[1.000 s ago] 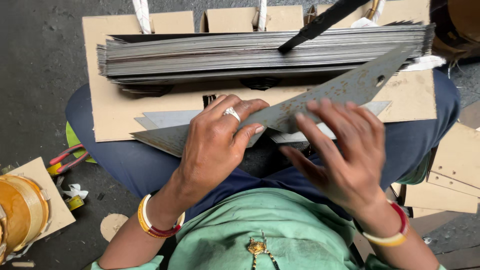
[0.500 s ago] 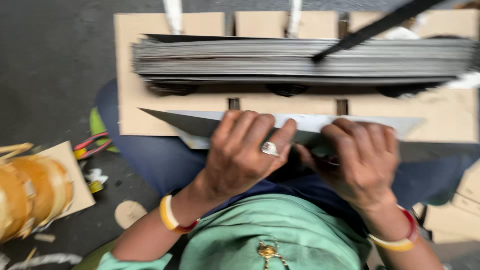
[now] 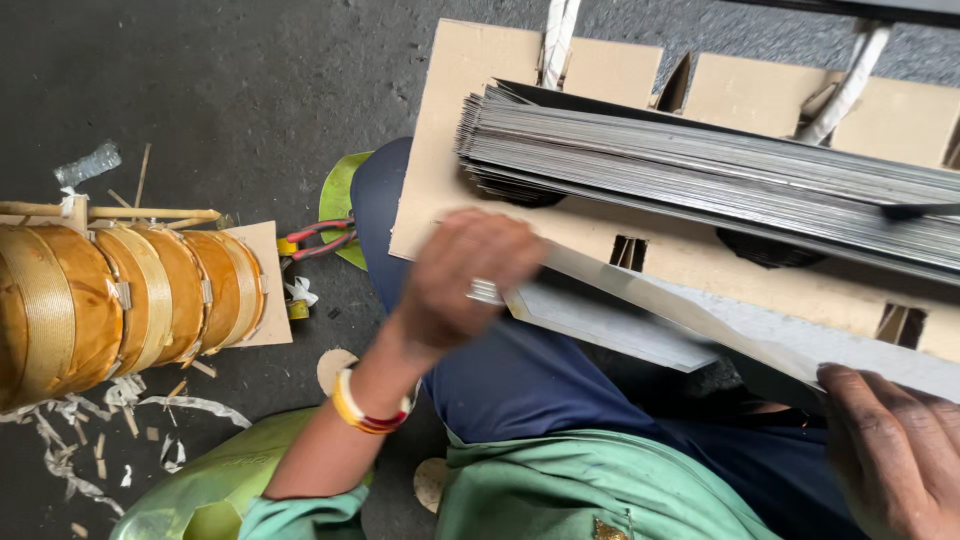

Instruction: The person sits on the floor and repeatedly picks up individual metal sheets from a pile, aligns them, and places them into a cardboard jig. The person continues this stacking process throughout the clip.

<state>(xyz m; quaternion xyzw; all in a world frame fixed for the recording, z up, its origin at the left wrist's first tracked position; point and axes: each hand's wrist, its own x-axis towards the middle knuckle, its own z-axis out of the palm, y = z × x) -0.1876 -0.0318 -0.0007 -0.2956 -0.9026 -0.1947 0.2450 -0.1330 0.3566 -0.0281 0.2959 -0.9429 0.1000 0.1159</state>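
Long grey metal strip across my lap, one hand on each end

My left hand [image 3: 470, 285] grips the long thin grey metal strip [image 3: 690, 320] at its left end and my right hand [image 3: 895, 450] props the other, keeping it level under the stack of grey metal sheets [image 3: 720, 170].

The left hand [image 3: 465, 285] is smeared by motion blur, so its fingers and its grip on the long metal strip [image 3: 700, 325] cannot be made out. The right hand [image 3: 890, 455] is cut off by the right and bottom edges (only knuckles and part of the back show). The stack of metal laminations [image 3: 700, 165] runs out past the right edge, and the copper coil [image 3: 110, 305] is cropped at the left.
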